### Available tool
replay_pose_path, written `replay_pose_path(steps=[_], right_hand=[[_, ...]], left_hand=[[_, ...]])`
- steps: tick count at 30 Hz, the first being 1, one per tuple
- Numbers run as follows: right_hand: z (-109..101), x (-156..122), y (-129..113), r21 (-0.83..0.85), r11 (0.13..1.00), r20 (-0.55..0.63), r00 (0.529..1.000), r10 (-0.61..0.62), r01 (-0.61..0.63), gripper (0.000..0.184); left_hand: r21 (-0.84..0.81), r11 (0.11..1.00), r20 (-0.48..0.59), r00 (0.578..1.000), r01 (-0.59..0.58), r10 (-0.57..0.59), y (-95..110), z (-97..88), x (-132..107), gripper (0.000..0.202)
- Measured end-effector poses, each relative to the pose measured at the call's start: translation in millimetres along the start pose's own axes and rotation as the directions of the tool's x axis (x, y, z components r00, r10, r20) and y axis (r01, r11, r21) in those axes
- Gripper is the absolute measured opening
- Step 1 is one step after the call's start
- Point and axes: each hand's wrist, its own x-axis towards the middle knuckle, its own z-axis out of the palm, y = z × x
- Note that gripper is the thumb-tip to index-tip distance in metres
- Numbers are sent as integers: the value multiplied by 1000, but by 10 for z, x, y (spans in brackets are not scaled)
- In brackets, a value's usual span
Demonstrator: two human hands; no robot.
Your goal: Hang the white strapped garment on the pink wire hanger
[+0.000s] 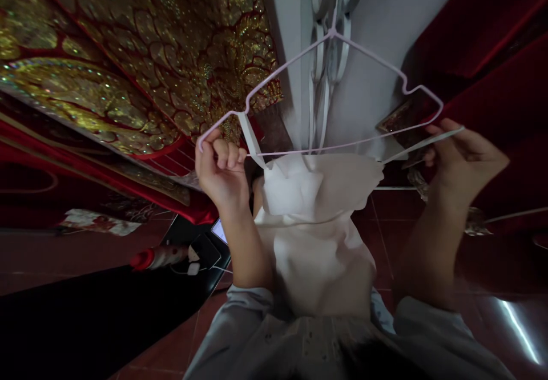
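A pale pink clothes hanger [291, 67] spans the space in front of me. My left hand [222, 169] is closed around its lower left corner. One thin strap [252, 137] of a white garment [317, 243] loops over the hanger's left arm, near the notch. The garment hangs down below the hanger's bottom bar, with a ruffled white flower shape at its top left. By the hanger's right end, my right hand [458, 154] pinches the other strap [419, 142], stretched out to the right and off the hanger.
Gold-sequined red garments [171, 43] hang at the left, and dark red cloth [500, 72] hangs at the right. A chain of metal rings [317, 72] runs down the pale wall ahead. On a black surface at the lower left lie a red-capped bottle [158, 256] and a phone [219, 230].
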Motion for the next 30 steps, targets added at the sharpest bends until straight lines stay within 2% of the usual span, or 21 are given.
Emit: replay_pose_path(steps=[2,4,6,8,11,14,16,19,21,24,26,28,30], right_hand=[[-44,140,-41,-28,999,38,999,-22,23,19],[-26,235,-84,-61,998,137,991,-3,12,26],[48,293,-121,-88,996,283,958,39,-15,37],[156,321,-161,-106,994,414,909,35,10,42],[316,309,-253,-178,963,551,831,-74,203,44],[416,244,-367,-251,880,649,745,-156,403,47],[445,193,-431,-265,829,663,717,-214,492,46],[463,145,-484,-248,812,613,735,-291,528,36],[478,150,-487,-224,841,588,756,-287,493,25],[509,208,-439,-217,869,567,782,-259,444,13],[523,254,-395,-246,869,509,821,-260,429,9],[522,258,-379,-260,860,413,855,-313,440,5],[509,174,-412,-203,854,339,853,-397,478,10]], left_hand=[[-23,1000,52,999,2,-1,62,-61,112,27],[-57,998,96,995,0,5,78,-90,184,25],[-90,996,117,993,6,5,67,-83,211,20],[-118,993,108,994,16,-3,53,-49,208,17],[-142,989,70,997,42,-32,52,4,187,16],[-157,987,66,997,46,-36,71,12,180,13],[-169,985,87,996,39,-24,84,-14,185,11],[-113,991,121,991,76,-62,102,-72,198,15],[-55,993,126,987,107,-100,112,-95,199,19],[-57,992,117,988,109,-102,119,-74,178,19],[-83,992,102,991,98,-89,118,-38,158,18],[-97,991,82,993,90,-82,116,-13,146,19],[-90,991,75,993,97,-90,115,-10,147,20]])
